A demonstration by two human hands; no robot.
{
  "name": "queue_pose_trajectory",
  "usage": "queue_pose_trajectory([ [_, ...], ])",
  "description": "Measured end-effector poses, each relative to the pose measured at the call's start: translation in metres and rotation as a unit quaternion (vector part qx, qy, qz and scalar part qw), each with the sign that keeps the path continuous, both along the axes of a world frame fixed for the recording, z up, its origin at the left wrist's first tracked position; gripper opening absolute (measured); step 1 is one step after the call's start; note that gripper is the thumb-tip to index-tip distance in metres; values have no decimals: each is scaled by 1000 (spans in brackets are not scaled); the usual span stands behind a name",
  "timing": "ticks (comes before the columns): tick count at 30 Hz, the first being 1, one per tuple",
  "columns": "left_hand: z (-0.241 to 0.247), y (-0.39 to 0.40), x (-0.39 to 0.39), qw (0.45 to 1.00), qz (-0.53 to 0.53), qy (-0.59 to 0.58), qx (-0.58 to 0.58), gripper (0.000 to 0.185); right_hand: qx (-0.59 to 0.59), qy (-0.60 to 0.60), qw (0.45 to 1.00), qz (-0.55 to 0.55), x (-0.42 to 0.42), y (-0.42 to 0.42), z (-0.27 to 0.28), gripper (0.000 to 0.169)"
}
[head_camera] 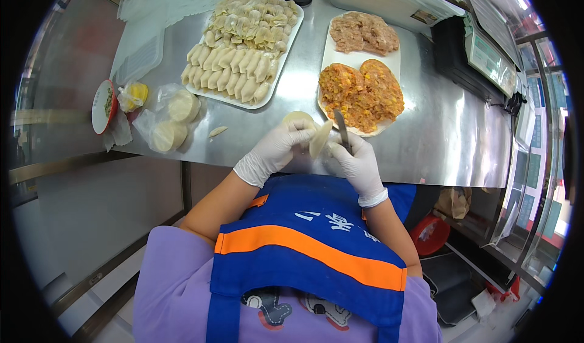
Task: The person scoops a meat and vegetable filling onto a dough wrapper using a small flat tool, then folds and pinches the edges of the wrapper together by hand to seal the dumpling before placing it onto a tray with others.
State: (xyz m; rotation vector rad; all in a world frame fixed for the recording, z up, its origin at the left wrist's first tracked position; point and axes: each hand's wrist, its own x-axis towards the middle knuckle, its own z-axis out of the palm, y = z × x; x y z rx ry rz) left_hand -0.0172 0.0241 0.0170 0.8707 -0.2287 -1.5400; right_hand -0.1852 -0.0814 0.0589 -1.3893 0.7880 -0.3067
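Note:
Both my hands wear white gloves and meet over the table's near edge. A folded dumpling wrapper (pixel 321 138) is pinched in the fingers of my left hand (pixel 273 147), its opening not visible from above. Behind those fingers shows another round wrapper (pixel 297 116); whether it is held or lies on the steel is unclear. My right hand (pixel 360 166) grips a flat metal spreading blade (pixel 340 126) pointing away from me, its fingertips close to the folded wrapper. Just beyond the blade, orange-coloured minced filling (pixel 362 96) sits on a white tray (pixel 346 57), with paler minced meat (pixel 364 32) at the far end.
Left of centre, a white tray (pixel 255 107) carries rows of dumplings (pixel 228 69) and wontons (pixel 255 21). Bagged stacks of round wrappers (pixel 169 135), a dough scrap (pixel 218 131) and a red-rimmed bowl (pixel 101 108) lie further left. A scale (pixel 490 60) and plastic bin (pixel 388 0) stand right.

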Motion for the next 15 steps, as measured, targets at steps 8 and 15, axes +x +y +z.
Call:
queue_pose_trajectory([
  [8, 6, -1, 3, 988, -59, -138, -39, 17, 6, 16, 999, 48, 9, -4, -12, 23],
  [15, -4, 21, 27, 997, 80, -7, 14, 34, 48, 45, 997, 41, 31, 0, -43, 23],
])
